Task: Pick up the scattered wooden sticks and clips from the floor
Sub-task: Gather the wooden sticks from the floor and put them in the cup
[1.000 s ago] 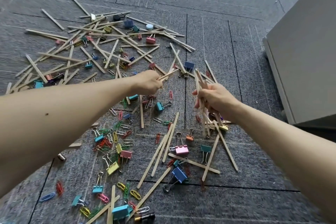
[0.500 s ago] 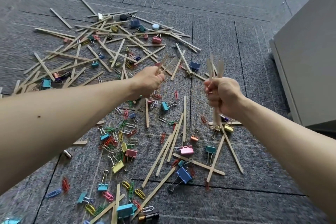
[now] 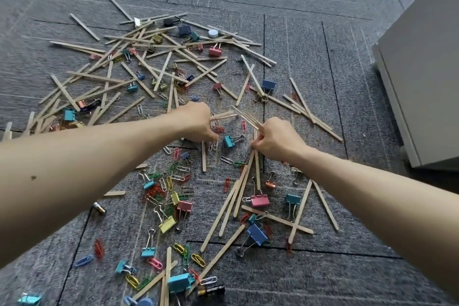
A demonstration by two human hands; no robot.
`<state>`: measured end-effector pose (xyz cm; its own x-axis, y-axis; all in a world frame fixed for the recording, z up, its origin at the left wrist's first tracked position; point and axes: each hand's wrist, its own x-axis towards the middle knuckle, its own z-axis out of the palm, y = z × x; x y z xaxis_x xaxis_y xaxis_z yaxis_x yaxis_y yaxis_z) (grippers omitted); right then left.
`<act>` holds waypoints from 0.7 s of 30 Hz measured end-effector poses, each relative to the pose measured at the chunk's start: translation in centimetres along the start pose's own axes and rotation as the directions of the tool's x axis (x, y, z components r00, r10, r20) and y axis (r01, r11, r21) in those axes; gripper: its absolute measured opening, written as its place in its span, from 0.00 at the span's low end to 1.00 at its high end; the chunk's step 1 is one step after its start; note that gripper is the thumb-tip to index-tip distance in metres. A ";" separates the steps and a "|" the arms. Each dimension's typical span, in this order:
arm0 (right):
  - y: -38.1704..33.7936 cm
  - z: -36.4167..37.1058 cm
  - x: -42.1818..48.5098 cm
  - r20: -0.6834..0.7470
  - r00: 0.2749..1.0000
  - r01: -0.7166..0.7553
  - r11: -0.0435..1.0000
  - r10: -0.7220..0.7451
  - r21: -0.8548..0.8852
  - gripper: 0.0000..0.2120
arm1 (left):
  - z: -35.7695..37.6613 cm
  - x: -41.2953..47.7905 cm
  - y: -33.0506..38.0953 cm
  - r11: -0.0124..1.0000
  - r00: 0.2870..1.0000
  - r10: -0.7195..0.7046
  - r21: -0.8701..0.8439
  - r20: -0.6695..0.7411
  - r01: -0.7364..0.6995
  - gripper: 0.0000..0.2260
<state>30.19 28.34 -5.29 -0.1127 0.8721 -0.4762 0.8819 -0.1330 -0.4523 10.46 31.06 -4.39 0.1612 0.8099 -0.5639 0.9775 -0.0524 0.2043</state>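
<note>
Many flat wooden sticks [image 3: 159,74] lie criss-crossed on the grey carpet, thickest at the back left. Coloured binder clips [image 3: 259,200] and paper clips [image 3: 177,177] are strewn through the middle and front. My left hand [image 3: 196,124] grips a few sticks [image 3: 223,116] that point right, its fingers down among paper clips. My right hand [image 3: 277,140] grips a bundle of sticks [image 3: 246,115] whose ends jut up to the left; its fingertips reach the top end of a stick [image 3: 257,169] lying on the floor.
A grey cabinet [image 3: 422,69] stands at the right, its base edge close to the sticks. A white cap [image 3: 213,33] lies at the back of the pile. Small batteries [image 3: 99,207] lie at the front left and near the bottom edge.
Both hands have dropped from mid-air toward the floor. The right hand's bundle has tilted from upright to pointing up-left. The left hand's sticks now point right.
</note>
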 end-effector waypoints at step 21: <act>4.1 -5.8 -0.6 -0.198 0.980 0.185 0.430 -0.016 0.883 0.12 | 0.3 -1.6 0.4 0.971 0.986 -0.130 -0.187 0.104 0.148 0.09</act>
<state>36.54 29.97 -2.47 -0.0340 0.9500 -0.3103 -0.0459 -0.3116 -0.9491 10.66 29.53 -3.67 0.0456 0.7449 -0.6657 0.9477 0.1785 0.2646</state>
